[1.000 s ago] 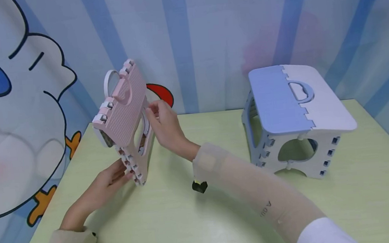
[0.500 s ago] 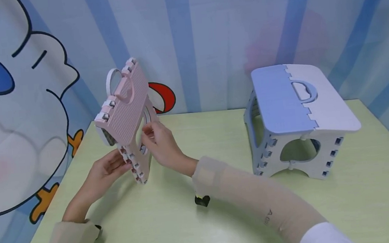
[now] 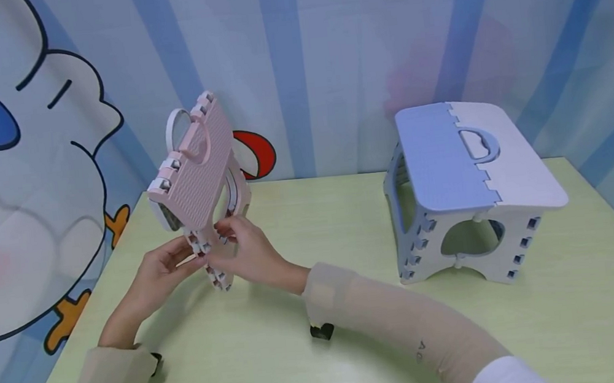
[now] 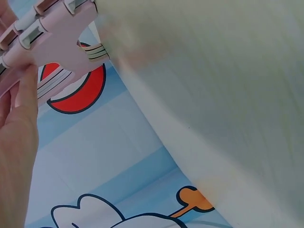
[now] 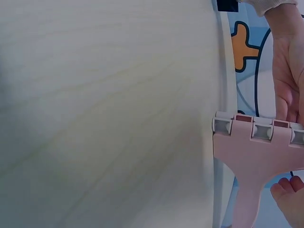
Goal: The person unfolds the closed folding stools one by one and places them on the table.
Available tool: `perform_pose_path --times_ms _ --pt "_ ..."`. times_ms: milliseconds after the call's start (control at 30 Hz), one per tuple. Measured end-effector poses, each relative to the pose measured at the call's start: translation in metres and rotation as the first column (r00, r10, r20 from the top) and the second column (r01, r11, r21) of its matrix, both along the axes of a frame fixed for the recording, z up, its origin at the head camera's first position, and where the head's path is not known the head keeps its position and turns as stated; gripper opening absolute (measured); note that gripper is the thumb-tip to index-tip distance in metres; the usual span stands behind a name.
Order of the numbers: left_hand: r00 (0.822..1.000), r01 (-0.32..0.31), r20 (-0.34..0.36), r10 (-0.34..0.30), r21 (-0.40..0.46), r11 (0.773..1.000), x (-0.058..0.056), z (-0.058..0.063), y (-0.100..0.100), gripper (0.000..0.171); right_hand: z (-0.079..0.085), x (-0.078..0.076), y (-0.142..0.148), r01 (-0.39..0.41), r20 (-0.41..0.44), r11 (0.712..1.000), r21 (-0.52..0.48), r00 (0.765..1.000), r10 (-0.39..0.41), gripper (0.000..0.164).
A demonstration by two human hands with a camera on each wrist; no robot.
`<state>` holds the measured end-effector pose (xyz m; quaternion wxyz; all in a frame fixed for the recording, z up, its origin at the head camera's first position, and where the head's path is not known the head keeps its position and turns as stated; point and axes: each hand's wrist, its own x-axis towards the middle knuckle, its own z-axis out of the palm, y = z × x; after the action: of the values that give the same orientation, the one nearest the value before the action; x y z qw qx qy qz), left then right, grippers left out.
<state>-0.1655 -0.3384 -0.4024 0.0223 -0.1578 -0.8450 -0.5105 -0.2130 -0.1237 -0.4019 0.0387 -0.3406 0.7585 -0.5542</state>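
A pink and white folding stool stands half folded on the left of the table, its seat folded upward along the hinge and its white handle loop on top. My left hand grips the hinged edge of its near leg panel from the left, thumb on the near side. From the right, my right hand pinches the same panel, fingers at the cut-out and thumb close to the left thumb. Up close in the right wrist view, the leg panel shows its row of hinge knuckles, with right fingertips at the cut-out.
A blue and white folding stool stands unfolded on the right of the pale green table. Behind the table hangs a striped blue cloth with cartoon figures. A black strap piece hangs below the right sleeve.
My right hand has come down and nearer along the pink stool, from its far upper side to the near leg panel beside my left hand. The left hand keeps its grip.
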Motion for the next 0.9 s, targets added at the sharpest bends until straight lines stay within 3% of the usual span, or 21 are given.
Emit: perform_pose_path --times_ms 333,900 --pt "1.0 0.012 0.002 -0.012 0.027 1.0 0.001 0.001 0.0 0.048 -0.009 0.006 -0.008 0.019 -0.131 0.996 0.083 0.991 -0.008 0.05" --pt "1.0 0.025 0.005 -0.025 0.023 0.999 -0.001 -0.002 -0.002 0.047 -0.013 0.002 -0.006 -0.03 -0.123 0.997 0.077 0.992 0.039 0.043"
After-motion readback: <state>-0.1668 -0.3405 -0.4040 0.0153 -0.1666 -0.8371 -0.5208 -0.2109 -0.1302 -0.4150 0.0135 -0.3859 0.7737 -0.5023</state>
